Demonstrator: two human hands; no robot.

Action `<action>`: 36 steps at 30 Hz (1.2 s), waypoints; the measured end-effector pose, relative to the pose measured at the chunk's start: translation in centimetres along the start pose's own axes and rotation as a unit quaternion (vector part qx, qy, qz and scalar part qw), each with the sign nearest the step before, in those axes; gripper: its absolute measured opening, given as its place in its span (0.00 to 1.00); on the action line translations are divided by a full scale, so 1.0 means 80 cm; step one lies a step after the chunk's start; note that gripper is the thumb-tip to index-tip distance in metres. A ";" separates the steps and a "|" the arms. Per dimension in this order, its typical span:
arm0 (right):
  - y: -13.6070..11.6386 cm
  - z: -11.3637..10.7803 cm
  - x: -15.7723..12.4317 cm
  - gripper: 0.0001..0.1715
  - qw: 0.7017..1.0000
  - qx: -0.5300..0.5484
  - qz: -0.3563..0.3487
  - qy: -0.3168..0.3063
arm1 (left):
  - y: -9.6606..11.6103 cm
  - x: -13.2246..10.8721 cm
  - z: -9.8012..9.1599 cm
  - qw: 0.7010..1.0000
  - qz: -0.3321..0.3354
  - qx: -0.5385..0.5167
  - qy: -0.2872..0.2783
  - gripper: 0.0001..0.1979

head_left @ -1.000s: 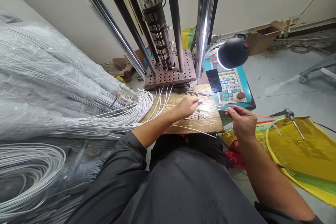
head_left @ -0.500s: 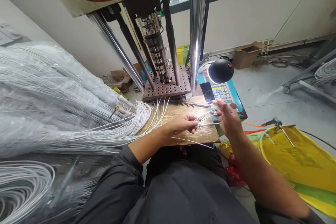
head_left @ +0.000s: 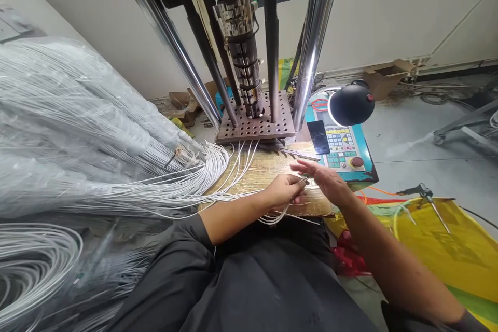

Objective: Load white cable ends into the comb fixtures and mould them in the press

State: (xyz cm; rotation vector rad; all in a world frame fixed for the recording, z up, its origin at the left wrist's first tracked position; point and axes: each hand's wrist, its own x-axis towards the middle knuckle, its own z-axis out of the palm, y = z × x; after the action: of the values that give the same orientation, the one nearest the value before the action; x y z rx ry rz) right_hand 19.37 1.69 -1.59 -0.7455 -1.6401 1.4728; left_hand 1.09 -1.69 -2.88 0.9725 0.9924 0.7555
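Note:
My left hand is closed on a few thin white cables over the front edge of a small tape-covered work board. The cables loop down below the hand toward my lap. My right hand is just to the right of it, fingers stretched out and flat, touching the cable ends at the left hand's fingertips. Several more white cables run from the board under the perforated plate of the press machine behind.
Big bundles of white cable in plastic wrap fill the left side. Steel columns rise from the plate. A control panel and black lamp sit right of the board. A yellow sack lies at lower right.
My left hand has drawn the cables back toward the board's front edge. My right hand has moved left from beside the panel and flattened against the cable ends. The view has shifted slightly.

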 end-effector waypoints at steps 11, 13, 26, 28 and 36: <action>0.055 -0.062 0.095 0.23 0.818 -0.574 -0.022 -0.023 | 0.032 0.029 -0.091 0.896 0.135 0.388 0.170 0.15; 0.056 -0.057 0.104 0.20 0.808 -0.585 0.011 -0.070 | 0.029 0.036 -0.100 0.899 0.098 0.387 0.178 0.14; 0.056 -0.031 0.111 0.19 0.927 -0.361 0.065 -0.078 | -0.005 0.040 -0.111 0.813 0.218 0.514 0.165 0.13; 0.063 -0.034 0.111 0.20 0.946 -0.313 0.060 -0.065 | -0.007 0.039 -0.110 0.812 0.226 0.514 0.158 0.14; 0.074 -0.038 0.107 0.22 0.966 -0.234 0.093 -0.064 | -0.013 0.043 -0.109 0.811 0.255 0.514 0.113 0.14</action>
State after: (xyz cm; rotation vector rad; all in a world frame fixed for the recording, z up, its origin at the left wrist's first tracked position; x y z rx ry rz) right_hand 17.11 11.39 -5.96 -1.1068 -2.1002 1.2880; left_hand -5.61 3.62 -6.89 2.2016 1.4035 0.7660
